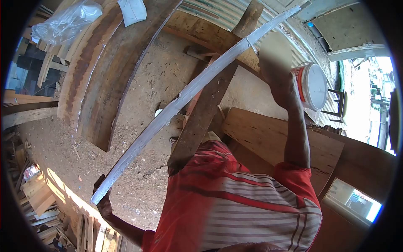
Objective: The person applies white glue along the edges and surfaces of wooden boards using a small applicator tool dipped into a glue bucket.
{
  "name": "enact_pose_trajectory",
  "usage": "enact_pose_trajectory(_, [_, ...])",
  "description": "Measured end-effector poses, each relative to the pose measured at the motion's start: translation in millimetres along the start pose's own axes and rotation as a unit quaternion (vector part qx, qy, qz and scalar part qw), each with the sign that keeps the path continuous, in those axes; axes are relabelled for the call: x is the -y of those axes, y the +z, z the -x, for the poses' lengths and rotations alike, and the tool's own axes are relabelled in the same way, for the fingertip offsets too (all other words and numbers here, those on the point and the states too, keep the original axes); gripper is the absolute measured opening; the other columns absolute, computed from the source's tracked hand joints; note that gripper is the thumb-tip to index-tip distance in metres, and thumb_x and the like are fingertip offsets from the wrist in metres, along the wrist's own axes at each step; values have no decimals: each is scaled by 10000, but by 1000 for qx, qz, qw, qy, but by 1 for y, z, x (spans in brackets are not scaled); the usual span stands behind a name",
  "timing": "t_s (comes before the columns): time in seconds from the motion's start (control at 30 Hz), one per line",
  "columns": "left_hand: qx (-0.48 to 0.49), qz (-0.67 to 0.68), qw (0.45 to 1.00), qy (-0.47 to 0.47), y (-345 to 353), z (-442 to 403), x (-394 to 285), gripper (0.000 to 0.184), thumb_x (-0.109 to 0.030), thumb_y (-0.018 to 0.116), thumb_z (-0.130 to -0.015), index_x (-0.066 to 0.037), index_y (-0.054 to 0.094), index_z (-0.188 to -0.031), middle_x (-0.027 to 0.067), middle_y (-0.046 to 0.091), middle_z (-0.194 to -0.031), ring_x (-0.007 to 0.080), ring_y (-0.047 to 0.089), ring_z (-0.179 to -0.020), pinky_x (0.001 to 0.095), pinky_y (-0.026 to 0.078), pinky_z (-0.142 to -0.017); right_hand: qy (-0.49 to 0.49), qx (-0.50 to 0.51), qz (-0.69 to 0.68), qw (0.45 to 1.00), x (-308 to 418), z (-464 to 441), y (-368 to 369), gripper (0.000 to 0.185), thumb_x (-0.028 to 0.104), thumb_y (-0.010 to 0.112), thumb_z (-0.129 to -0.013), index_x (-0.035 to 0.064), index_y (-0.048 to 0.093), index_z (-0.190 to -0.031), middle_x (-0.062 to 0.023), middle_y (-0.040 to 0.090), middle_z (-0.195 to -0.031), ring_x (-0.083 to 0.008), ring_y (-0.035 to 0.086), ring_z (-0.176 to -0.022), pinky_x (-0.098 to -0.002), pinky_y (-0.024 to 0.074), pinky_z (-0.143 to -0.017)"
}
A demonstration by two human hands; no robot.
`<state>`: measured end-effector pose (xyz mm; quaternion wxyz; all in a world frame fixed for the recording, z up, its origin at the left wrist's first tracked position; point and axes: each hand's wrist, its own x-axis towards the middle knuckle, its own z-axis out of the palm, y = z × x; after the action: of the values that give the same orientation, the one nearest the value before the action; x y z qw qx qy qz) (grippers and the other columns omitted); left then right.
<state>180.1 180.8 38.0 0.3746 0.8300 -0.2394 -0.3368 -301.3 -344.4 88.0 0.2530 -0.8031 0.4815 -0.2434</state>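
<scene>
A long, pale grey-white wooden strip (176, 103) runs diagonally across the head view, from lower left to upper right. My left hand (105, 201) is closed around its lower end, with the thumb and fingers on either side. My right hand (282, 90) is raised near the strip's upper part. A beige blur covers its fingers, so their grip cannot be made out. Beneath the strip, a dark plank (205, 111) slants from my waist towards the back, crossing under it.
Wide brown boards (100, 84) stand at left, with a clear plastic bag (69, 23) and white paper (133, 11) on top. A white bucket (312, 86) is beyond my right hand. A plywood panel (277, 143) lies at right. Scrap wood (40, 197) is piled at lower left.
</scene>
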Motion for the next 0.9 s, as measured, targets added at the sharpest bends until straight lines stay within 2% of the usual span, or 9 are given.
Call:
enact_pose_trajectory(0.13, [42, 151, 983, 98, 2, 0, 3, 503, -217, 779, -969, -17, 602, -1395, 2, 616, -1218, 175, 541, -1150, 318, 428, -1015, -21, -65, 7, 998, 19, 25, 31, 335, 112, 672, -1030, 52, 689, -1359, -169, 745, -1054, -270, 750, -906, -380, 580, -805])
enact_pose_trajectory(0.2, [-5, 49, 999, 15, -5, -4, 22, 494, -127, 800, -948, -13, 614, -1391, 18, 629, -1257, 175, 557, -1200, 330, 415, -1077, -53, -95, 44, 993, 24, 32, 42, 350, 97, 688, -1016, 57, 686, -1363, -171, 739, -1101, -306, 748, -945, -399, 586, -814])
enact_pose_trajectory(0.27, [23, 138, 988, 73, -11, -5, 44, 489, -75, 793, -942, -13, 618, -1394, 25, 632, -1280, 168, 556, -1213, 331, 419, -1079, -110, -97, 97, 984, 30, 46, 54, 367, 75, 698, -1004, 62, 682, -1370, -171, 729, -1139, -333, 738, -982, -419, 589, -829])
enact_pose_trajectory(0.43, [20, 100, 992, 69, -11, -1, 40, 767, -409, 888, -875, 10, 579, -1439, 84, 606, -1387, 222, 534, -1334, 412, 403, -1159, -124, -123, 96, 980, 45, 61, 46, 372, 32, 676, -1002, 72, 681, -1372, -174, 722, -1146, -375, 727, -1012, -445, 584, -843])
enact_pose_trajectory(0.5, [28, 104, 992, 72, -15, -1, 52, 913, -529, 898, -818, 12, 548, -1465, 110, 580, -1428, 247, 518, -1370, 445, 387, -1186, -68, -104, 94, 988, 40, 51, 39, 368, 43, 640, -1029, 34, 663, -1396, -189, 724, -1148, -313, 727, -984, -408, 572, -853])
enact_pose_trajectory(0.57, [33, 125, 988, 87, -16, -2, 56, 896, -513, 890, -812, 8, 554, -1459, 113, 582, -1420, 249, 523, -1354, 444, 393, -1168, -31, -89, 93, 991, 32, 41, 38, 365, 42, 627, -1034, 23, 657, -1397, -195, 723, -1136, -301, 725, -962, -403, 568, -849])
enact_pose_trajectory(0.77, [14, 164, 981, 104, -3, 5, 41, 485, -146, 828, -927, -15, 654, -1360, 70, 653, -1284, 197, 588, -1184, 354, 468, -1004, -102, -68, 50, 991, 62, 59, 44, 313, 57, 627, -1025, 58, 699, -1330, -205, 718, -1097, -373, 730, -963, -466, 556, -827])
enact_pose_trajectory(0.83, [-18, 70, 996, 51, -5, 5, 45, 489, -173, 825, -937, -16, 652, -1366, 76, 645, -1292, 203, 595, -1180, 349, 479, -988, -65, -102, 58, 991, 59, 45, 36, 316, 48, 623, -1024, 59, 698, -1331, -203, 715, -1078, -372, 728, -942, -458, 553, -814])
enact_pose_trajectory(0.9, [13, 122, 987, 105, -6, 7, 45, 487, -180, 822, -941, -15, 652, -1367, 75, 655, -1285, 199, 599, -1175, 350, 490, -980, -101, -108, 90, 985, 49, 41, 37, 321, 32, 612, -1023, 50, 693, -1333, -202, 708, -1045, -364, 718, -899, -436, 549, -797])
